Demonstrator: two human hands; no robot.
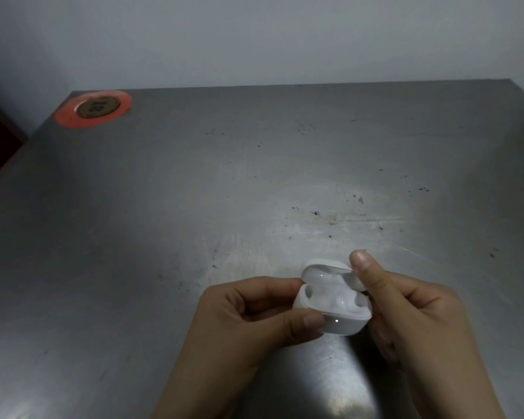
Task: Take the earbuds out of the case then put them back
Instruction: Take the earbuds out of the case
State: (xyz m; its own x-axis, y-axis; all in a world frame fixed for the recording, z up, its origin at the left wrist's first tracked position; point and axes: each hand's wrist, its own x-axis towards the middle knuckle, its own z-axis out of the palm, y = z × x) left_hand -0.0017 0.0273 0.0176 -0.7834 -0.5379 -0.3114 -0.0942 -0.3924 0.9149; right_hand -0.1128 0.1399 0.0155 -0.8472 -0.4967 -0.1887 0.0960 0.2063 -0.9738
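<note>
A white earbud case (342,323) is held above the metal table, its lid (324,273) flipped open and tilted back. My left hand (254,322) grips the case body, thumb on its front and fingers behind. My right hand (412,316) holds the right side of the case, its thumb raised against the lid's edge. Inside the case I see white rounded shapes, an earbud (341,303) near the middle; the wells at left and right look dark. How many earbuds sit inside I cannot tell.
The steel table (194,207) is scratched and speckled with dark marks. A round red-orange sticker with a brown disc (96,107) lies at the far left corner. A pale wall stands behind the table; a dark red object sits off the left edge.
</note>
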